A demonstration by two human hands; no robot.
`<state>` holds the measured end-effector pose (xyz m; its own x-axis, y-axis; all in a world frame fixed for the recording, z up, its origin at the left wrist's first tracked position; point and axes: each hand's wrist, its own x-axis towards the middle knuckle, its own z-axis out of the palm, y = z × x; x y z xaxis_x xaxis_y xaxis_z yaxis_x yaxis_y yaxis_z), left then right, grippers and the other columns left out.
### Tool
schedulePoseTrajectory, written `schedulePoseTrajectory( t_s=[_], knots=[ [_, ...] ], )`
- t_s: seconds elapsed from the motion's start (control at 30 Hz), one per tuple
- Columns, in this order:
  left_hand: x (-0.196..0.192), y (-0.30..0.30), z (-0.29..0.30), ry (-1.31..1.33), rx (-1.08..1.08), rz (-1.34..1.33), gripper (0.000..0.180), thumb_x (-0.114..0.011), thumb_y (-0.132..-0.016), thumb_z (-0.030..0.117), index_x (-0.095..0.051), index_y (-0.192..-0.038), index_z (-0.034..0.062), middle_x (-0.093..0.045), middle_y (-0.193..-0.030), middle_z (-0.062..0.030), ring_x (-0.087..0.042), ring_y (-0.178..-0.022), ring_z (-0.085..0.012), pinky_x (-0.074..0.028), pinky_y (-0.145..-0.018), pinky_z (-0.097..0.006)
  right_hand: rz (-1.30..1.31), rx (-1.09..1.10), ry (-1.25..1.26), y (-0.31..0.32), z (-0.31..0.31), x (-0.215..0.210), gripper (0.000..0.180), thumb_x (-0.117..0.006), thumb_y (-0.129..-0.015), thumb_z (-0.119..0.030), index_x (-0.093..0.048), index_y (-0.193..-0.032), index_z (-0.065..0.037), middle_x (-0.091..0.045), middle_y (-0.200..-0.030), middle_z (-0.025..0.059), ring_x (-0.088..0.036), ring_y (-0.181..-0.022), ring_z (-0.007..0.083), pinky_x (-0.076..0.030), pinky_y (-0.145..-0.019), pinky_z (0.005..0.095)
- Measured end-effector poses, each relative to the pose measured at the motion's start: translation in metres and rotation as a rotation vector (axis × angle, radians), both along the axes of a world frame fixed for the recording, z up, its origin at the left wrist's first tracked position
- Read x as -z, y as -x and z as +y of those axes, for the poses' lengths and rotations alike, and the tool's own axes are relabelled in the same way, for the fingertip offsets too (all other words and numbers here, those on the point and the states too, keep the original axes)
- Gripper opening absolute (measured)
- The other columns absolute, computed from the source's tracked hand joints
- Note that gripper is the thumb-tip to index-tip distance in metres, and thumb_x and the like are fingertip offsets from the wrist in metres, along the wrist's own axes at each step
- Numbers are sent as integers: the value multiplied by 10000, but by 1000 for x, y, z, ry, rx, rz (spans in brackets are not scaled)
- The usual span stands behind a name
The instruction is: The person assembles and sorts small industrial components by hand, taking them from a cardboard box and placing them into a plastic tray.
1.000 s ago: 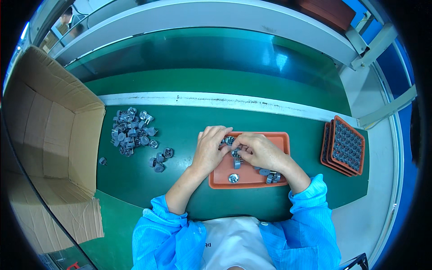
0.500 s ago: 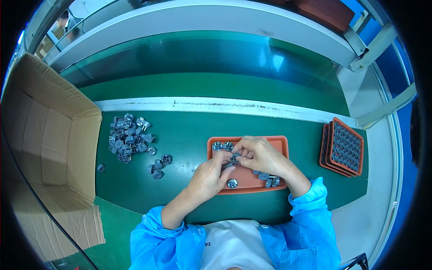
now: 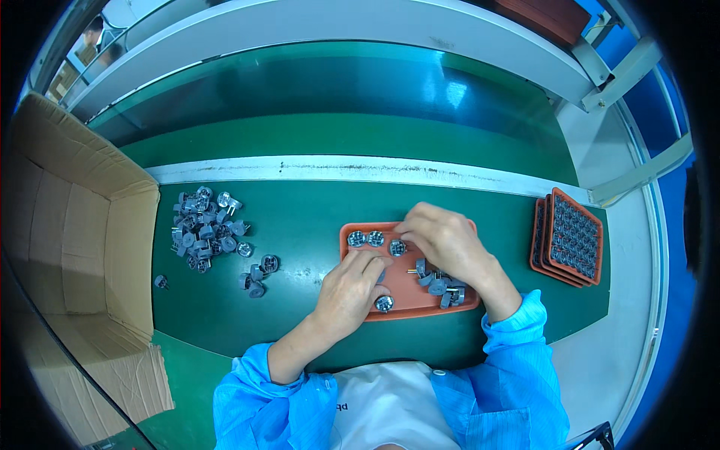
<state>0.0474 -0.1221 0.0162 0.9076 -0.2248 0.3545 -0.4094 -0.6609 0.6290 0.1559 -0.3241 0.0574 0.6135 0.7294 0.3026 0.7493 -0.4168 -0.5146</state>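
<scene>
Down on the green work surface [image 3: 300,225], a shallow orange plastic tray [image 3: 409,304] lies in front of the person. Both bare hands rest over it. The left hand [image 3: 351,289] lies palm down on the tray's left half, fingers loosely curled, touching a small round grey metal part [image 3: 384,303] near its fingertips; whether it grips anything cannot be told. The right hand [image 3: 448,244] arches over the tray's upper middle, fingers bent downward beside a row of three round parts [image 3: 376,239]; its grip is hidden. A cluster of grey parts [image 3: 444,289] lies in the tray's right half. A loose heap of similar parts [image 3: 204,229] sits well to the left, near an open cardboard box [image 3: 75,225]. Stacked orange trays [image 3: 570,236] stand at right.
</scene>
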Motion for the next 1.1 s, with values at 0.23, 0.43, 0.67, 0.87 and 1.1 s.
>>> schedulePoseTrajectory(
  t_s=[0.23, 0.43, 0.67, 0.87, 1.1],
  knots=[
    [1, 2, 5, -132, -1, 61, 420, -885, -705, 82, -707, -1084, 52, -700, -1108, -93, -670, -1034, -322, -568, -874, -427, -37, 196, 279, 18, 3, 10, 188, -838, -850, -198, -747, -894, -39, -733, -902, 130, -722, -860, 329, -576, -744, 452],
    [-1, 1, 4, -39, -28, 28, 353, -864, -751, 80, -718, -1072, 69, -709, -1026, -90, -681, -960, -314, -572, -833, -434, -106, 192, 271, 13, 1, 25, 194, -827, -836, -172, -734, -927, -28, -717, -897, 126, -710, -875, 330, -572, -773, 456],
    [2, 0, 5, -99, -82, 28, 301, -851, -802, 121, -727, -1070, 64, -734, -1060, -90, -702, -980, -297, -584, -833, -430, -115, 125, 163, 12, 8, 28, 136, -819, -834, -146, -753, -873, -34, -710, -880, 103, -698, -863, 305, -570, -767, 440],
    [3, -2, 7, -61, -90, 32, 257, -841, -816, 110, -719, -1035, 53, -743, -1071, -90, -707, -1005, -309, -588, -847, -429, -120, 130, 162, 11, 10, 34, 142, -819, -833, -146, -763, -862, -19, -728, -877, 114, -709, -859, 306, -576, -758, 440],
    [5, -3, 4, -56, -111, 29, 233, -839, -820, 114, -697, -992, 45, -749, -1096, -93, -708, -1032, -329, -588, -867, -429, -114, 144, 163, 12, 9, 34, 153, -820, -836, -149, -763, -874, -12, -739, -893, 123, -714, -858, 318, -580, -757, 443]
  ],
)
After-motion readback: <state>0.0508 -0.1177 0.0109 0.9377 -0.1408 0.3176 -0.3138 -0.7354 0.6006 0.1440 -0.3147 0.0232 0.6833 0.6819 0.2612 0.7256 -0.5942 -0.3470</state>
